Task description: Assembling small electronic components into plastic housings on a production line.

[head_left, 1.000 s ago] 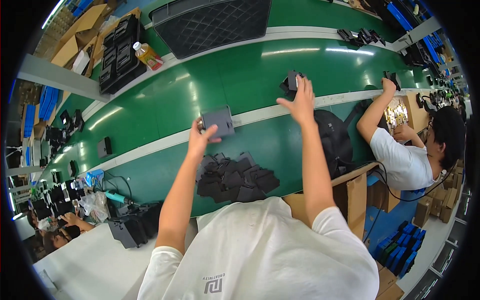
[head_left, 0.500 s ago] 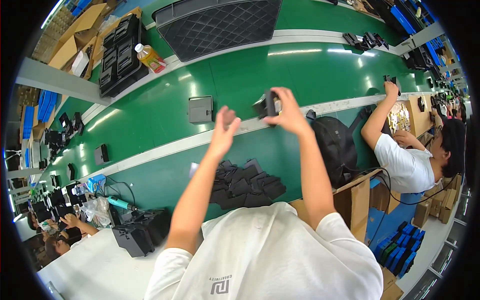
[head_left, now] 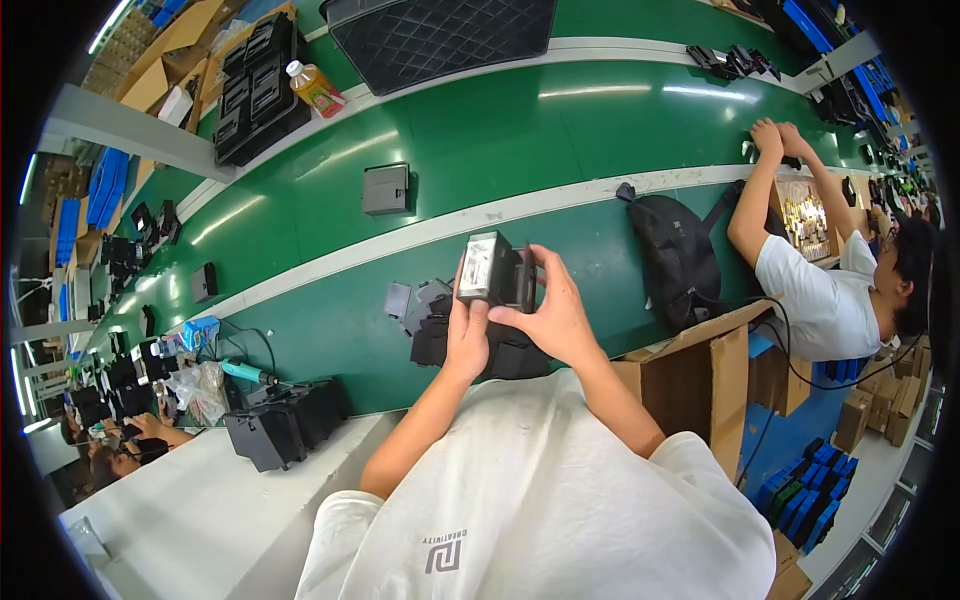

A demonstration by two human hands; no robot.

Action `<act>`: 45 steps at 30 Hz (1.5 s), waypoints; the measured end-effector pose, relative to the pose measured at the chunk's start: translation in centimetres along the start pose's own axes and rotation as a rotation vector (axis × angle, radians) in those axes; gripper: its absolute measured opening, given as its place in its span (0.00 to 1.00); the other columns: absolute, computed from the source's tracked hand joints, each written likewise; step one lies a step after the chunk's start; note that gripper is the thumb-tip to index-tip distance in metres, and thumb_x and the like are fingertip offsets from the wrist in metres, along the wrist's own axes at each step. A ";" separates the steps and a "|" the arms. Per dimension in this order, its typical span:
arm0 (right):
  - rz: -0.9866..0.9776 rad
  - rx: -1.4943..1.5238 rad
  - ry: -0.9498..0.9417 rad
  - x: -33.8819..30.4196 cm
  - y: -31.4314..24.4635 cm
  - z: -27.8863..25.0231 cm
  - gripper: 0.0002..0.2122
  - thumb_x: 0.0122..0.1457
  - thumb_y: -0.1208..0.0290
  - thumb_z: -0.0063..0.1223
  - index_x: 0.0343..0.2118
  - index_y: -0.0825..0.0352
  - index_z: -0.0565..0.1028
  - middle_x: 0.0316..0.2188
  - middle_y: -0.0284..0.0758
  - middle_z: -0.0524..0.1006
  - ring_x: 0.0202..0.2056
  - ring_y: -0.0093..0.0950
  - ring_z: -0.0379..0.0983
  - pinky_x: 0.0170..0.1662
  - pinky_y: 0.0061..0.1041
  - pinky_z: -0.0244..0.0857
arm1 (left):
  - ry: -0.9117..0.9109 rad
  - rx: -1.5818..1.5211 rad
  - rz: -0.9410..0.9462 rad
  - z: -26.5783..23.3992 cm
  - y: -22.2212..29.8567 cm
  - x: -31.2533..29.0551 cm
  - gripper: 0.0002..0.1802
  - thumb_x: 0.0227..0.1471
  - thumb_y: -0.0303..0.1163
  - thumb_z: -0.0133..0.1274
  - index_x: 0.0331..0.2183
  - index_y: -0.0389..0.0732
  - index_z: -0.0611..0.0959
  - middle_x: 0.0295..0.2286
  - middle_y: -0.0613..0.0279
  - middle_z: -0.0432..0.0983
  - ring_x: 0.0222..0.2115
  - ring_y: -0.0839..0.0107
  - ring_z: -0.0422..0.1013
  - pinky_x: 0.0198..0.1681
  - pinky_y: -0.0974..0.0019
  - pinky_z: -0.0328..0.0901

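Both my hands hold a black box-shaped housing (head_left: 485, 268) with a shiny, silvery face, above the near green worktop. My left hand (head_left: 468, 335) grips it from below and the left side, its fingers partly hidden behind it. From the right, my right hand (head_left: 555, 312) pinches the housing's dark framed side with thumb and fingers. Beneath my hands lies a heap of flat dark plates (head_left: 515, 360), partly covered by my wrists. A similar closed black box (head_left: 386, 190) sits on the green belt beyond.
To the right are a black backpack (head_left: 672, 260), an open carton (head_left: 690, 380) and a co-worker (head_left: 815, 290) reaching over the belt. A teal electric screwdriver (head_left: 245, 372) and black housings (head_left: 285, 425) lie left. Beyond the belt stand a drink bottle (head_left: 316, 90) and a black crate (head_left: 440, 45).
My right hand has brought the housing from over the belt toward my body. My left hand, empty before, has joined it. The closed box has shifted left along the belt.
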State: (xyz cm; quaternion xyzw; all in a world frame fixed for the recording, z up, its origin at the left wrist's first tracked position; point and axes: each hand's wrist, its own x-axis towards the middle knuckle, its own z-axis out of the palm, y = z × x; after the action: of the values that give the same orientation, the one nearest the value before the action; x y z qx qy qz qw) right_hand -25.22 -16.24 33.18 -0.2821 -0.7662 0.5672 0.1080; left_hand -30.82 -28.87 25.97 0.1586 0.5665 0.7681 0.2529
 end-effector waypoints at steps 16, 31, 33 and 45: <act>-0.081 0.540 0.001 -2.0 1.7 0.6 0.34 0.54 0.60 0.59 0.60 0.70 0.58 0.55 0.41 0.64 0.53 0.37 0.63 0.57 0.32 0.57 | 0.105 -0.103 -0.287 0.5 2.9 -1.2 0.36 0.51 0.25 0.55 0.60 0.36 0.60 0.51 0.52 0.68 0.50 0.65 0.67 0.54 0.67 0.61; -0.312 0.218 0.134 -2.6 1.9 2.2 0.34 0.58 0.56 0.53 0.61 0.71 0.54 0.59 0.45 0.56 0.54 0.41 0.60 0.57 0.37 0.55 | 0.046 -0.117 -0.050 3.1 4.9 -2.2 0.39 0.48 0.23 0.55 0.60 0.39 0.57 0.55 0.49 0.63 0.50 0.61 0.66 0.52 0.63 0.63; -0.339 0.178 0.158 -2.4 2.8 2.5 0.34 0.58 0.56 0.53 0.61 0.71 0.54 0.59 0.45 0.56 0.54 0.41 0.60 0.57 0.37 0.55 | -0.008 -0.148 -0.027 3.3 4.6 -2.3 0.40 0.49 0.23 0.54 0.61 0.39 0.56 0.55 0.49 0.61 0.51 0.61 0.65 0.53 0.62 0.63; -0.272 -0.021 -0.070 -2.3 2.7 0.5 0.28 0.59 0.64 0.51 0.60 0.69 0.58 0.54 0.43 0.63 0.53 0.38 0.62 0.57 0.35 0.56 | 0.026 0.167 -0.195 0.3 4.1 -2.3 0.25 0.56 0.29 0.50 0.54 0.38 0.65 0.46 0.52 0.70 0.42 0.67 0.71 0.45 0.70 0.66</act>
State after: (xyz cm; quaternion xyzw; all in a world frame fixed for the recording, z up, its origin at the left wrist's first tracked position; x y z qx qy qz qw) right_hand -22.74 -17.39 30.87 -0.1570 -0.8065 0.5487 0.1542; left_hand -29.64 -30.84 30.05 0.1135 0.6445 0.6920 0.3047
